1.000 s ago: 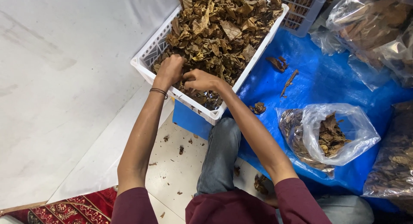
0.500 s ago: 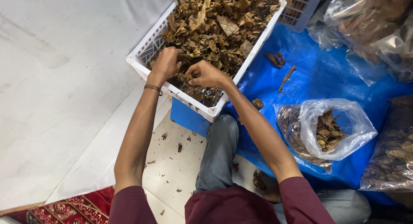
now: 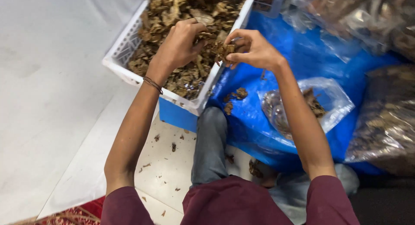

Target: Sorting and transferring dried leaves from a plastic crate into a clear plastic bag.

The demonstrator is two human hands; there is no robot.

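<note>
A small clump of dry brown leaves (image 3: 222, 50) is pinched between both hands, just above the near right rim of the white basket (image 3: 123, 56). The left hand (image 3: 179, 45) and right hand (image 3: 255, 48) fingers are closed on it. It looks light and crumbly, so its thicker middle is best held softly.

Dried leaves (image 3: 190, 17), brown, matt and brittle-looking, are held in a white slotted plastic basket (image 3: 125, 48) of smooth finish. A glossy blue plastic sheet (image 3: 311, 61) is spread at right. Clear, shiny, crinkled plastic forms the bag (image 3: 328, 104). Pale, smooth floor tiles (image 3: 168, 169) are seen nearer, beside matt maroon cloth sleeves (image 3: 328, 203).
</note>
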